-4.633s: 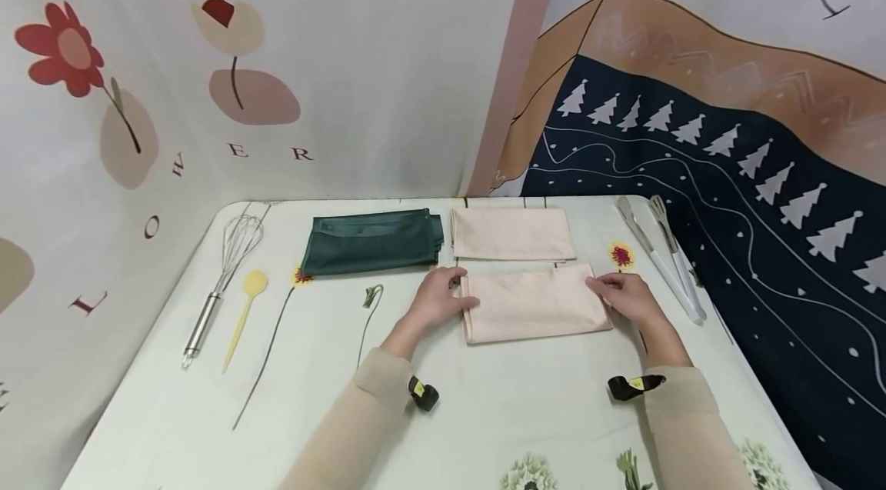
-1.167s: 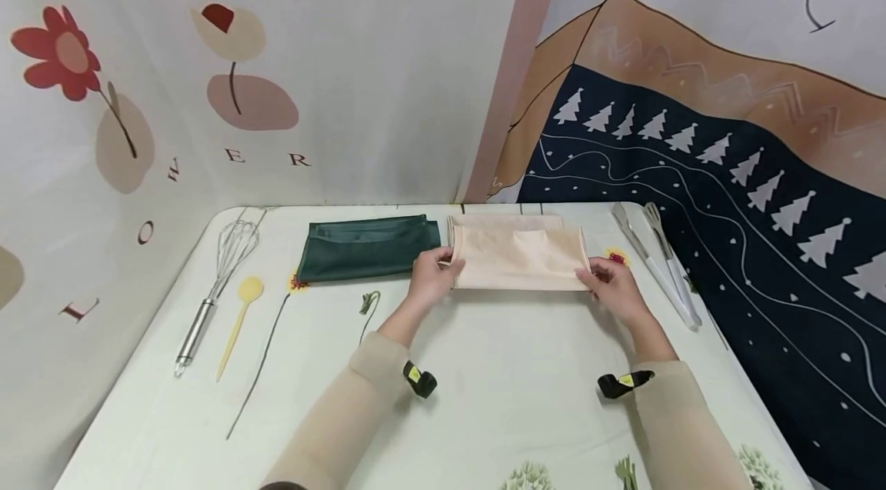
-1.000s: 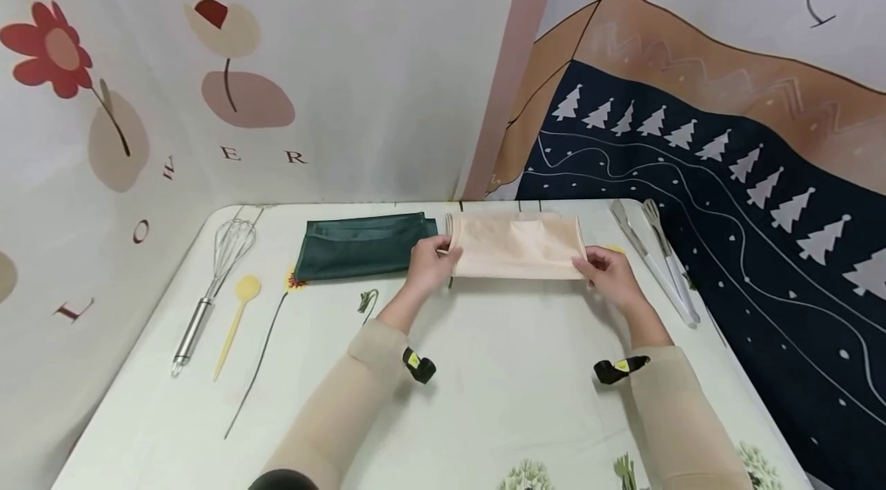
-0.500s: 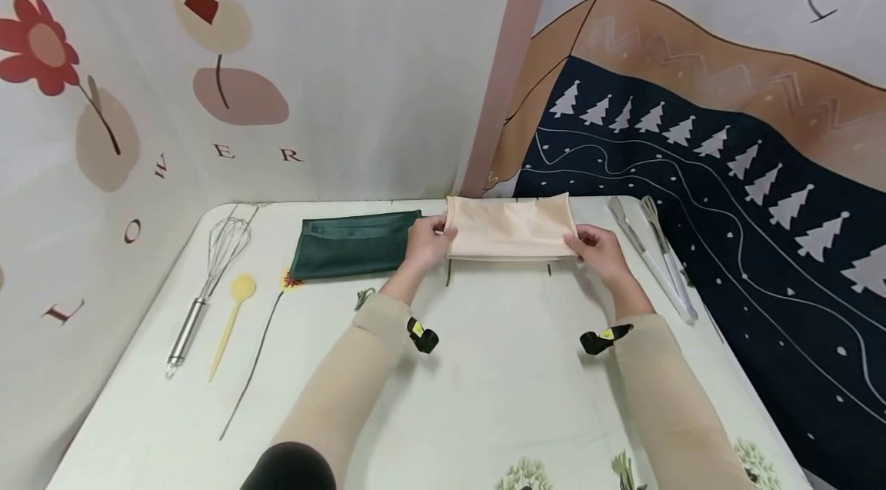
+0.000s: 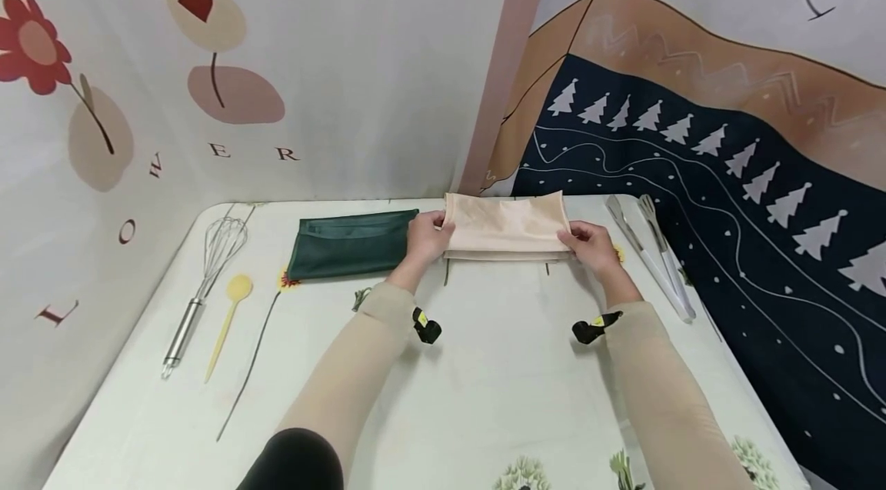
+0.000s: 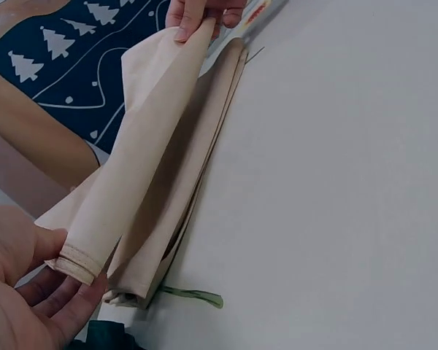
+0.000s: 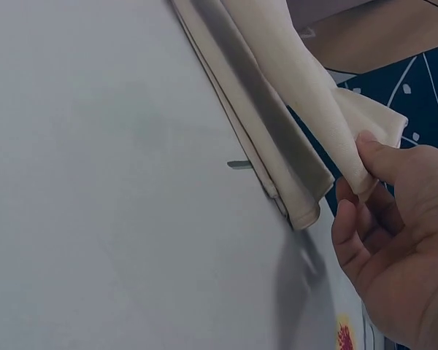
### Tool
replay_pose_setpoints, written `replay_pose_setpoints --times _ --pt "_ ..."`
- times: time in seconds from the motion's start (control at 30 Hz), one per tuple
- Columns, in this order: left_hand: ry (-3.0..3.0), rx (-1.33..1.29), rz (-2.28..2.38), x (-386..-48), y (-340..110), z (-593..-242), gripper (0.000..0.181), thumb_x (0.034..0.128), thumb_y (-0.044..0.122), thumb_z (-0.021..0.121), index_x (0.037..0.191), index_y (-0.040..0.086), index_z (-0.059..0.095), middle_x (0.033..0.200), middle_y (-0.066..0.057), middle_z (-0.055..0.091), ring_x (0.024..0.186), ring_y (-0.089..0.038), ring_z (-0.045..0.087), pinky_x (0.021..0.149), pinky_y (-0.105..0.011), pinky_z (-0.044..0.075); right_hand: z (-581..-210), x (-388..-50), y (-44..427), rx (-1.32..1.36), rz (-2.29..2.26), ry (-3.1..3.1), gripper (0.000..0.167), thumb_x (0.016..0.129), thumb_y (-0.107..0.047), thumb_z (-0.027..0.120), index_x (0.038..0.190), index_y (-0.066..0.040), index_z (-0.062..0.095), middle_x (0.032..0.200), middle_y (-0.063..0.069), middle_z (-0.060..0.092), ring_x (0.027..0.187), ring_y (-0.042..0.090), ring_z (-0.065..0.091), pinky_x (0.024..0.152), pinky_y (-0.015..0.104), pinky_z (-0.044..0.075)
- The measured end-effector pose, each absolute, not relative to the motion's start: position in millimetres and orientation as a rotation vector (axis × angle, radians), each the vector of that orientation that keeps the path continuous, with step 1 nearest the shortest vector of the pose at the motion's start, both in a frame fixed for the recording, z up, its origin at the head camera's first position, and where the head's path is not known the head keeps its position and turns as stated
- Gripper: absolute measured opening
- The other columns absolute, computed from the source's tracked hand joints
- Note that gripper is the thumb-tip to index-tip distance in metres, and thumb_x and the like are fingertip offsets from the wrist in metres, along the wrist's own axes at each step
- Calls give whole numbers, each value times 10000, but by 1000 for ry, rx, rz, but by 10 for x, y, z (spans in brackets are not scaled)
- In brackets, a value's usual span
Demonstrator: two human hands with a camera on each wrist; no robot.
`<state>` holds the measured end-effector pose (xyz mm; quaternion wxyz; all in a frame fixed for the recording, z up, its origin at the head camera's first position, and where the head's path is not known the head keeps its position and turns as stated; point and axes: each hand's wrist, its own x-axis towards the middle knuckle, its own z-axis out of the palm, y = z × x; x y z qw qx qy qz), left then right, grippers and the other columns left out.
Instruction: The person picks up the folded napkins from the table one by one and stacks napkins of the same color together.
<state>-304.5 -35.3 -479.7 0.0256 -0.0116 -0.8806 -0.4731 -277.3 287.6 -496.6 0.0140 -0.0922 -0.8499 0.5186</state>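
In the head view a folded pale peach cloth [image 5: 508, 222] is stretched between both hands at the back of the table. My left hand [image 5: 427, 238] pinches its left end, thumb on top and fingers beneath. At the opposite end, my right hand [image 5: 591, 245] grips the corner between thumb and fingers. Directly below lies a second folded peach cloth [image 6: 150, 248], mostly hidden from the head camera. Both wrist views show a gap between the held cloth and this lower one. A folded dark green cloth [image 5: 353, 245] lies just left of my left hand.
On the left of the table [image 5: 498, 382] lie a metal whisk [image 5: 206, 275] and a yellow spoon [image 5: 231, 313]. Metal tongs [image 5: 654, 263] with white handles rest near the right edge. Printed curtains [image 5: 388, 90] hang right behind the table.
Both hands have lifted the nearer peach cloth off the table and carried it backward over the second peach cloth. The green cloth, whisk, spoon and tongs have stayed put.
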Motion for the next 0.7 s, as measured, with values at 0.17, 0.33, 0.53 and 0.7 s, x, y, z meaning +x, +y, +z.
replay_pose_setpoints --times 0.17,0.33,0.53,0.7 --pt "-2738 -56 -1428 -3081 -307 -4822 153 988 142 657 1045 46 760 967 -103 694 882 -244 583 824 -400 490 -4992 -2803 2901 -309 1589 -2657 353 994 -274 676 1239 -20 687 934 52 579 714 107 512 581 212 474" --pt "-2744 -49 -1411 -3115 -274 -4831 153 993 148 655 1032 48 764 956 -96 693 893 -249 575 835 -405 483 -5013 -2846 2925 -332 1602 -2676 370 994 -280 675 1255 -18 679 980 66 593 778 132 528 607 193 487" --pt "-2757 -19 -1413 -3128 -267 -4820 138 991 135 658 1004 59 772 910 -90 712 848 -238 579 790 -388 487 -5035 -2876 2932 -353 1622 -2685 388 989 -290 682 1262 -15 678 992 55 609 792 135 536 620 198 491" --pt "-2772 -21 -1406 -3147 -260 -4838 147 989 128 662 1051 65 779 962 -100 735 893 -253 629 816 -391 519 -5081 -2889 2943 -369 1560 -2722 385 993 -298 675 1262 -23 687 1026 72 630 830 147 520 631 190 464"
